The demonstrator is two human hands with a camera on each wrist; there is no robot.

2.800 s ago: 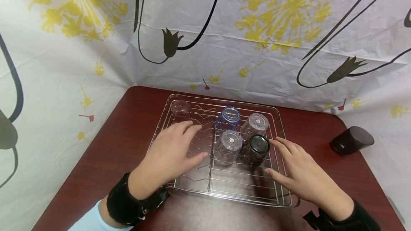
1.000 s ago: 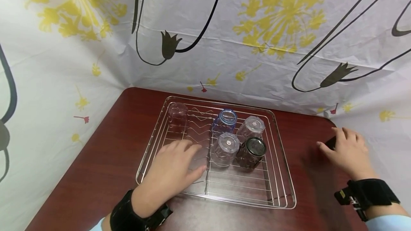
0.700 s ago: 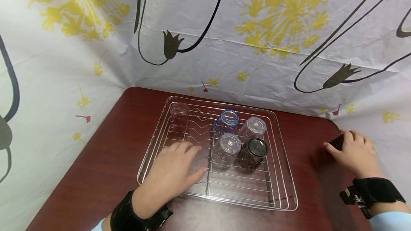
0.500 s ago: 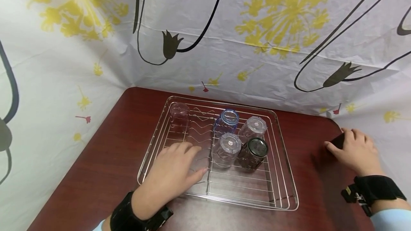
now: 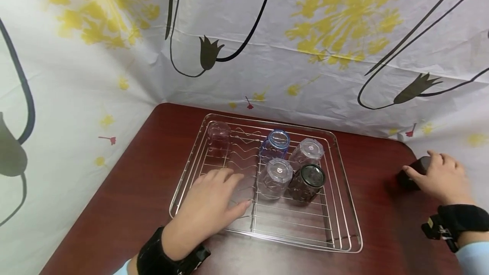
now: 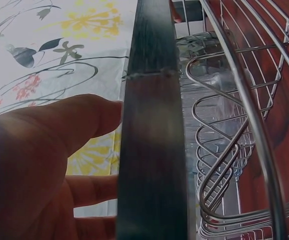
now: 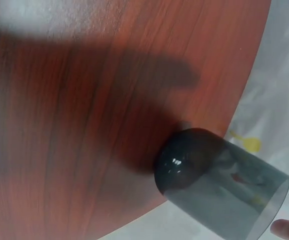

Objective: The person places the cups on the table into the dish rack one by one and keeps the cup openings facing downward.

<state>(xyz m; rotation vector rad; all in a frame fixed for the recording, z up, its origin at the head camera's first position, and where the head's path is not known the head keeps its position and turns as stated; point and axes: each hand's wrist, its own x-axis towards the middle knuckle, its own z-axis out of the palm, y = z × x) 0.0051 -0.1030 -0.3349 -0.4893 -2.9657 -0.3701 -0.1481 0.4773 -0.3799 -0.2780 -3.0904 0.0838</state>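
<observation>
My left hand (image 5: 214,203) hovers over the front left of a wire dish rack (image 5: 290,234), fingers relaxed and spread, holding nothing. In the left wrist view its thumb (image 6: 92,115) shows beside the rack's wavy wires (image 6: 219,155). At the table's right side, my right hand (image 5: 445,179) is over a dark tumbler (image 5: 410,177) and partly hides it. In the right wrist view that tumbler (image 7: 219,180) stands upright on the table, see-through grey. Fingertips (image 7: 288,228) show just past its rim, apart from the glass.
Upside-down glasses stand in the rack: a blue one (image 5: 273,147), a dark one (image 5: 307,183), two clear ones (image 5: 274,179) (image 5: 307,154) and a pinkish clear one (image 5: 219,139) at the far left. Patterned cloth (image 5: 244,75) hangs round the brown table (image 5: 133,169).
My right hand has gone from beside the dark glass in the rack rightward to the lone tumbler; lately more of that tumbler shows. The left hand has moved slightly towards the front.
</observation>
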